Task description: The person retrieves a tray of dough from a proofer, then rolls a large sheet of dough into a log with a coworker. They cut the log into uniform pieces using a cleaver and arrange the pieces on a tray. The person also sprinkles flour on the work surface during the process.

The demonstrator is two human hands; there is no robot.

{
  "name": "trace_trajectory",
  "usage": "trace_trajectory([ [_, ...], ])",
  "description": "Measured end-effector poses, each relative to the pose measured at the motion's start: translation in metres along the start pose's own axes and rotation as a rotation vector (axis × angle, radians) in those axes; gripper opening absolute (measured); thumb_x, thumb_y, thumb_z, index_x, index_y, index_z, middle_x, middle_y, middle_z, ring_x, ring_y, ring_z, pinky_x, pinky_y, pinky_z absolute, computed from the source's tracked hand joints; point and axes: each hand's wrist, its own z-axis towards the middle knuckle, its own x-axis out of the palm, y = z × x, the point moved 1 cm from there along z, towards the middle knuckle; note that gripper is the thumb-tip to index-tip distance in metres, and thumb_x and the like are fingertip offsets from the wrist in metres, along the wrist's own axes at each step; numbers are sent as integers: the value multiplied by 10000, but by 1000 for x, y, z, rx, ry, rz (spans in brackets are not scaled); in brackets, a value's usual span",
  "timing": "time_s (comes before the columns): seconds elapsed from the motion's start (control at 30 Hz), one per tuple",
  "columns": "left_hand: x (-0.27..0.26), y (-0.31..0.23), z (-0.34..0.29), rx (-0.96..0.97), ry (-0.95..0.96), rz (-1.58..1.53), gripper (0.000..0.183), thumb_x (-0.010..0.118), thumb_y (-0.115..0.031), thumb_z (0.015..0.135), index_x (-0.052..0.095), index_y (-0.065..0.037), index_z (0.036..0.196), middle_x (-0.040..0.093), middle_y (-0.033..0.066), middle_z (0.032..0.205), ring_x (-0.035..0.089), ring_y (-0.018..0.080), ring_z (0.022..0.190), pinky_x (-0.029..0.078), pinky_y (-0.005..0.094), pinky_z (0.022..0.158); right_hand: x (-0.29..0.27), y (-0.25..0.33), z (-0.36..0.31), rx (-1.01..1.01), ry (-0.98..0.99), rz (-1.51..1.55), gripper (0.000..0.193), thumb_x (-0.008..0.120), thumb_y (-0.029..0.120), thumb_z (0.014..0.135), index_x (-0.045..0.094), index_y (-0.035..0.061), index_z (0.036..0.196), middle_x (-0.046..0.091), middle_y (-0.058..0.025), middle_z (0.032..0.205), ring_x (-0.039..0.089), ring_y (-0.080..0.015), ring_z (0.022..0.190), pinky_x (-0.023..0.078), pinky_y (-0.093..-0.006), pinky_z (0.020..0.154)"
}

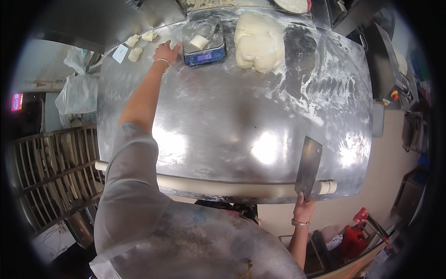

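Observation:
My left hand (167, 52) is stretched to the far side of the steel table (204, 111), fingers apart and holding nothing, just left of a digital kitchen scale (203, 57). On the scale's plate lies a short cut piece of white dough (199, 42). Close to the near edge, my right hand (304, 210) grips a cleaver (308, 167), its broad blade pointing away from me. A long dough roll (227, 189) runs along that edge and ends by the blade. Right of the blade sit cut dough pieces (327, 187), side by side.
A big lump of dough (259, 42) rests right of the scale, with flour scattered around it. Three small dough scraps (135, 54) and a white card (120, 53) lie at the far left. A slatted rack (55, 172) stands left of the table, red items (354, 238) at lower right.

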Motion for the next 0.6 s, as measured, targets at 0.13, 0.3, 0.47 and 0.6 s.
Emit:
trace_trajectory([
  [0.13, -5, 6, 6, -8, -24, 1, 804, 473, -714, 848, 521, -123, 1391, 517, 162, 1390, 478, 369, 1278, 395, 468, 1058, 3, 11, 3, -74, 1, 1, 244, 569, 166, 924, 624, -71, 934, 577, -147, 649, 507, -170, 609, 454, -363, 599],
  [0.3, -10, -28, 6, 132, -75, -90, 833, 514, -684, 848, 539, -18, 1347, 534, 233, 1340, 512, 382, 1235, 415, 432, 1041, 4, 19, -3, -107, 8, -21, 254, 572, 180, 934, 618, -70, 923, 555, -122, 630, 491, -142, 613, 446, -348, 590],
  [0.47, -8, -71, -2, 248, -55, -75, 908, 563, -721, 797, 555, 43, 1289, 532, 249, 1310, 500, 381, 1234, 420, 414, 1039, 4, 10, -13, -54, -8, 21, 236, 574, 163, 939, 619, -68, 913, 566, -104, 642, 486, -131, 617, 444, -340, 591],
  [0.6, 9, -97, -13, 304, -93, 31, 745, 685, -585, 789, 595, 24, 1209, 556, 232, 1258, 525, 375, 1195, 441, 419, 1012, 2, -1, -19, -69, -48, 25, 209, 579, 139, 935, 622, -66, 931, 602, -121, 669, 506, -143, 619, 450, -340, 598],
])
